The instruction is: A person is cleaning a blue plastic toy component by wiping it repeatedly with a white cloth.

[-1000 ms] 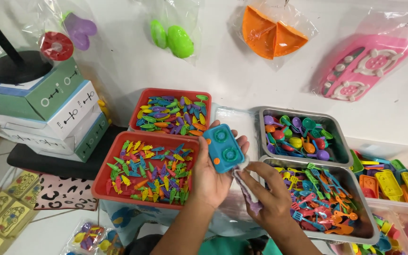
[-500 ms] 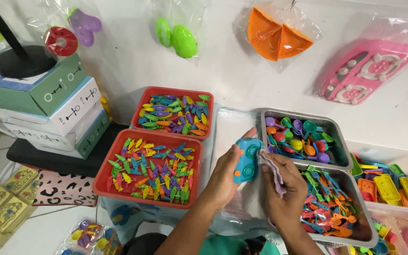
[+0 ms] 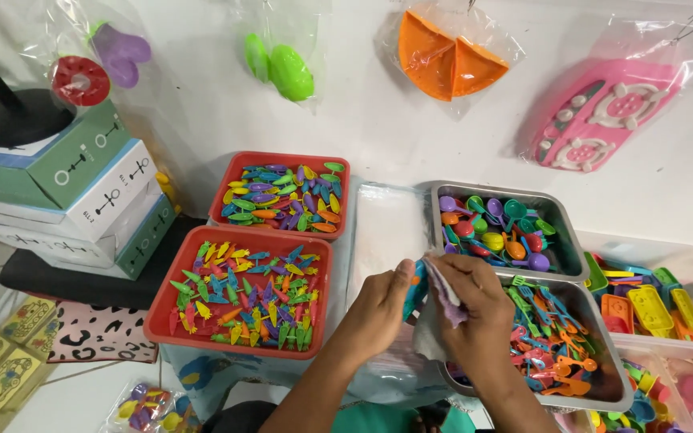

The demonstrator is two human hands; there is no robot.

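My left hand (image 3: pixel 380 309) grips a small blue toy stove (image 3: pixel 415 290), now turned edge-on so only a thin blue strip shows between my hands. My right hand (image 3: pixel 475 309) holds a pale lilac cloth (image 3: pixel 440 293) pressed against the stove's side. Both hands hover over a stack of clear plastic bags (image 3: pixel 387 228), between the red trays and the metal trays.
Two red trays (image 3: pixel 162 317) (image 3: pixel 222 204) hold small colourful toy pieces. Two metal trays (image 3: pixel 567 240) (image 3: pixel 615 377) hold toy spoons and forks. A clear bin (image 3: pixel 659 301) of toy parts sits right. Stacked boxes (image 3: pixel 82 188) stand left. Bagged toys hang on the wall.
My left hand turned the blue stove from face-up to edge-on and lowered it. My right hand brought the cloth up against it and both hands closed together.
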